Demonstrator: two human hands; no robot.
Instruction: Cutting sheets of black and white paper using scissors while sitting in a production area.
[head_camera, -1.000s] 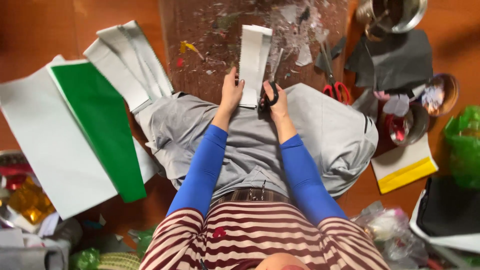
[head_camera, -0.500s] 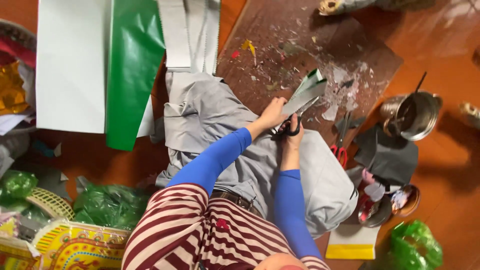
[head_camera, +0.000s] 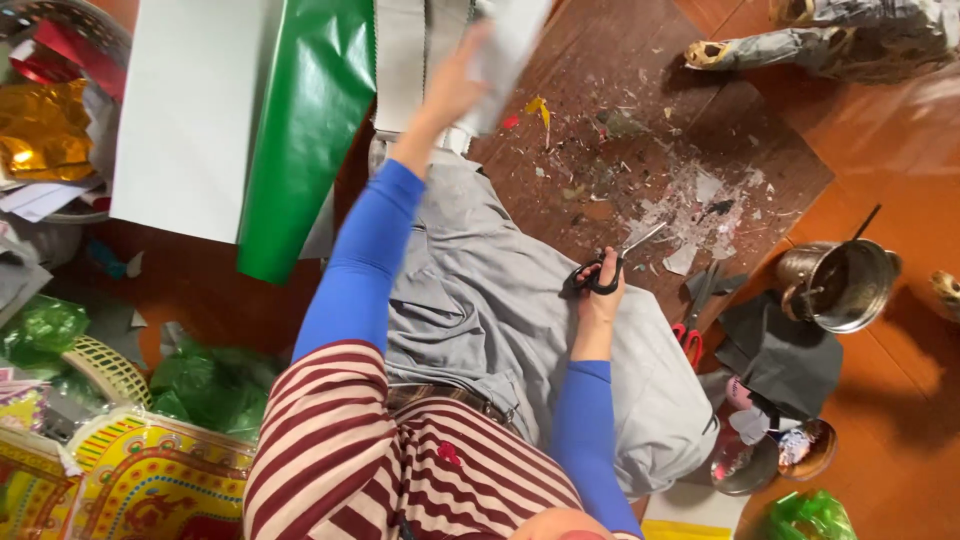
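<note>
A green sheet (head_camera: 300, 130) lay on the floor at far left. Just right of it, the left hand (head_camera: 452, 85) reached far forward, fingers closed around a blurred grey paper strip (head_camera: 505, 50). Right again, the right hand (head_camera: 598, 290) rested on the person's knee, fingers through black scissors (head_camera: 610, 265). A metal pot (head_camera: 838, 285) stood at right.

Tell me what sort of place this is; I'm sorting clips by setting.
Probably a home craft spot on a wooden floor: paper scraps litter a board, the right hand holds scissors, and green foil lies beside white sheets.
</note>
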